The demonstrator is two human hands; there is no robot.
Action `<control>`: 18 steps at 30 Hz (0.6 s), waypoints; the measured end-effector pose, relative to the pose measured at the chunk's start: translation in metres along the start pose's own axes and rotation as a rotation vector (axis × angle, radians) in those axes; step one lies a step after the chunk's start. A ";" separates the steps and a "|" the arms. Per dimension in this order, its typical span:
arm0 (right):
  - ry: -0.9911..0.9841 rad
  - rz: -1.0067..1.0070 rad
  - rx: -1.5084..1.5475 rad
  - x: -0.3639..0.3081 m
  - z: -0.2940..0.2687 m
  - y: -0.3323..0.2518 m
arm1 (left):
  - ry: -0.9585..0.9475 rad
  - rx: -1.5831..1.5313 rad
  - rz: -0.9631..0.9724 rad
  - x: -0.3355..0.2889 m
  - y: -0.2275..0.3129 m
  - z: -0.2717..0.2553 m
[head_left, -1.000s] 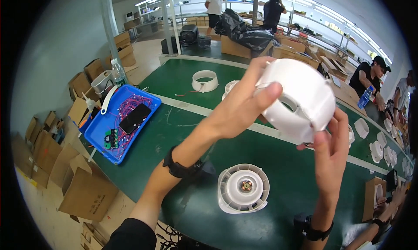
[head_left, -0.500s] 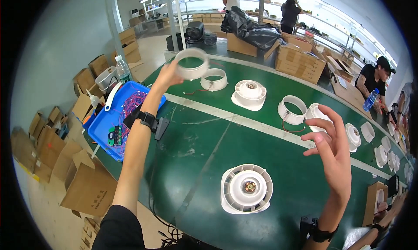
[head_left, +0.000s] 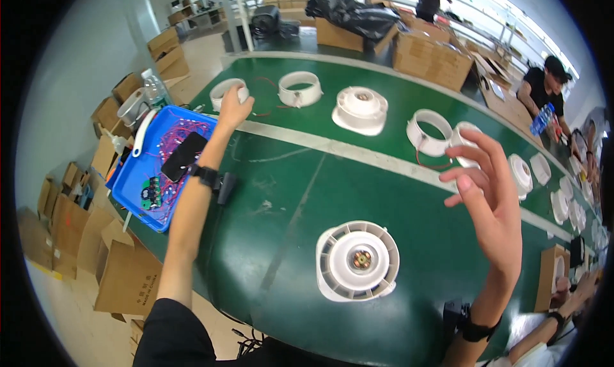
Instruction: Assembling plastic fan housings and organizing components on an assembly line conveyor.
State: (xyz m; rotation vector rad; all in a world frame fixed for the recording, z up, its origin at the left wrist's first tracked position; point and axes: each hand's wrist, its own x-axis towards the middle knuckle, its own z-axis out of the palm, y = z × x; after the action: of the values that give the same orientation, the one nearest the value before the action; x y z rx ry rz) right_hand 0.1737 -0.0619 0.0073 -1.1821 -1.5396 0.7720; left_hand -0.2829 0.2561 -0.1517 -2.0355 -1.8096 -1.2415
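Left hand gripping 1 white round plastic ring, right hand wide in mid-air, 1 white round plastic housing left of it, flat green worktop beneath

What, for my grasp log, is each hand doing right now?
Left hand: at a white ring, fingers at its rim; whether the grip is closed cannot be told.
Right hand: open, fingers loosely bent, holding nothing.

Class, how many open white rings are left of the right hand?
3: the first ring in the left hand, the second ring just right of it, the third ring past the far white housing, near the right hand. More may hide behind that hand.
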 end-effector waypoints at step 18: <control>0.031 -0.103 -0.062 -0.012 -0.008 -0.008 | -1.152 -0.636 0.566 -0.166 0.305 -0.131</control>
State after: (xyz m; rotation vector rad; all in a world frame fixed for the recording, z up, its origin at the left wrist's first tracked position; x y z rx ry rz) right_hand 0.1797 -0.0768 0.0128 -1.1446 -1.5958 0.6393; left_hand -0.0648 -0.0286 -0.0534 -3.7476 -0.8156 -0.4559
